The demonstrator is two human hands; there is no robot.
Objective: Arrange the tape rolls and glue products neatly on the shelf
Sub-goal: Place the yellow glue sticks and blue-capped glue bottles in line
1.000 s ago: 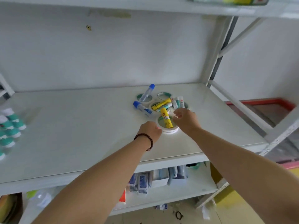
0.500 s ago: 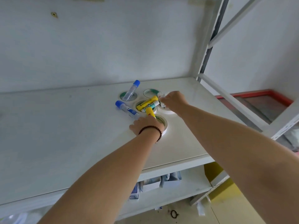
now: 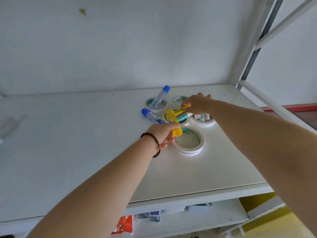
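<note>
Several white tape rolls lie flat in a cluster on the white shelf [image 3: 85, 143]. The nearest tape roll [image 3: 187, 140] is empty inside. My left hand [image 3: 163, 134] holds a yellow glue stick [image 3: 174, 123] just above that roll's left edge. My right hand [image 3: 197, 103] grips the end of a second yellow glue stick [image 3: 181, 110] that lies across the middle roll [image 3: 178, 118]. One blue-capped glue tube [image 3: 160, 97] leans in the far-left roll [image 3: 156, 103]. Another blue-capped tube [image 3: 151, 115] lies on the shelf beside the rolls. Small white glue sticks [image 3: 204, 116] sit inside the right roll [image 3: 203, 121].
The back wall [image 3: 120, 48] stands right behind the cluster. A white metal shelf post with diagonal braces [image 3: 253, 48] rises at the right. A lower shelf [image 3: 205, 219] holds small packages, including a red one [image 3: 122, 225]. The shelf's front edge [image 3: 197, 198] runs below my forearms.
My left hand has lifted the yellow glue stick out of the nearest roll, which is now empty. My right hand has taken hold of the other yellow stick. The camera moved closer.
</note>
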